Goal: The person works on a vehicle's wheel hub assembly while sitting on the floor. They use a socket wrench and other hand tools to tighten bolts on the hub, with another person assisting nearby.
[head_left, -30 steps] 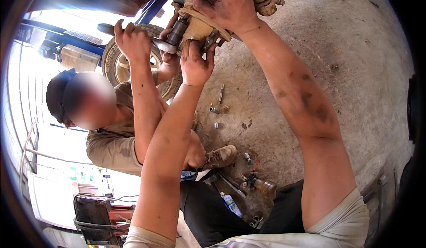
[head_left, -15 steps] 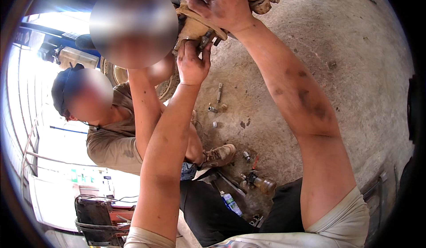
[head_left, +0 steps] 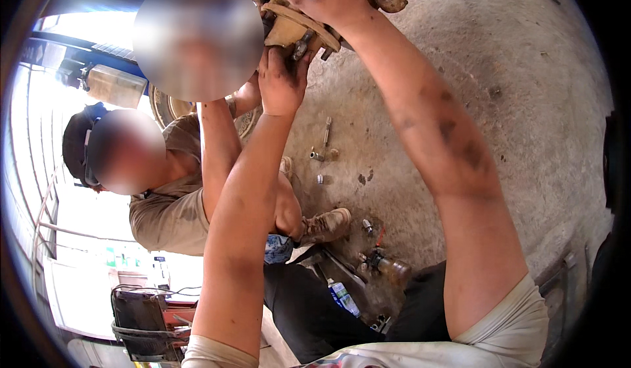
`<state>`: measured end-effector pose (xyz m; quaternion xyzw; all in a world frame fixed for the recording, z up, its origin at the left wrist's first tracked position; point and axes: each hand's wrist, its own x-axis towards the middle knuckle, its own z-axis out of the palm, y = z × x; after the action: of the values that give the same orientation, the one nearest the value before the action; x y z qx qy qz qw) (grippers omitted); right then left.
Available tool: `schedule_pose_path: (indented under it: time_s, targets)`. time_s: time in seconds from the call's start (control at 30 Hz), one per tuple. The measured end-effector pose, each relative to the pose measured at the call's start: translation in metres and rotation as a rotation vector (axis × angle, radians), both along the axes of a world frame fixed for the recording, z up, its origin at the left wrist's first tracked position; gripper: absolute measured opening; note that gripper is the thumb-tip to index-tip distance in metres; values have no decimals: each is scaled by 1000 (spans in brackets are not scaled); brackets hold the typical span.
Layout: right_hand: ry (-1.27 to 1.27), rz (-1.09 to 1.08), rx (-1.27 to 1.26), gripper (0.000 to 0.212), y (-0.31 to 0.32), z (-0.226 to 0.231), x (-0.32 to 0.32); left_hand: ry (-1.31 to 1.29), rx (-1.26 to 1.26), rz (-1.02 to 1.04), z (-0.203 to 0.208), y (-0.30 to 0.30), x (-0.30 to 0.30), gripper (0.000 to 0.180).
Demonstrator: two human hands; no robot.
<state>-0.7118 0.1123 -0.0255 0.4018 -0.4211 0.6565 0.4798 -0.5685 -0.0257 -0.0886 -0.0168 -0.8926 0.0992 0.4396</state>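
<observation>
At the top of the head view is a muddy brown flanged metal part (head_left: 287,28). My left hand (head_left: 281,86) reaches up to its underside, fingers and thumb closed around a dark bolt (head_left: 302,44) by the flange. My right hand (head_left: 330,1) is at the upper side of the part, fingers bent. The top picture edge cuts off some of them, and whatever they grip is hidden. A co-worker's bare arm (head_left: 219,151) reaches up beside my left forearm, and its hand is out of sight behind a blurred round patch.
A co-worker in a brown shirt (head_left: 172,220) crouches close on my left, a shoe (head_left: 327,225) near my legs. On the concrete floor (head_left: 394,138) lie a metal rod (head_left: 327,131), a socket (head_left: 317,156), a tool with an amber body (head_left: 388,266) and a blue-and-white container (head_left: 343,297).
My right hand has shifted up and left, partly out of the picture. My left hand has moved slightly left and down. The co-worker's head has shifted a little left and down.
</observation>
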Motion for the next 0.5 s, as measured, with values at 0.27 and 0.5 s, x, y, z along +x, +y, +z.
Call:
schedule_pose_path:
  time_s: [0.27, 0.5]
  targets:
    - [-16, -26, 26, 22, 3, -4, 2, -23, -52, -13, -10, -7, -2, 30]
    - [23, 30, -3, 18, 9, -2, 9, -53, 15, 40, -8, -12, -3, 29]
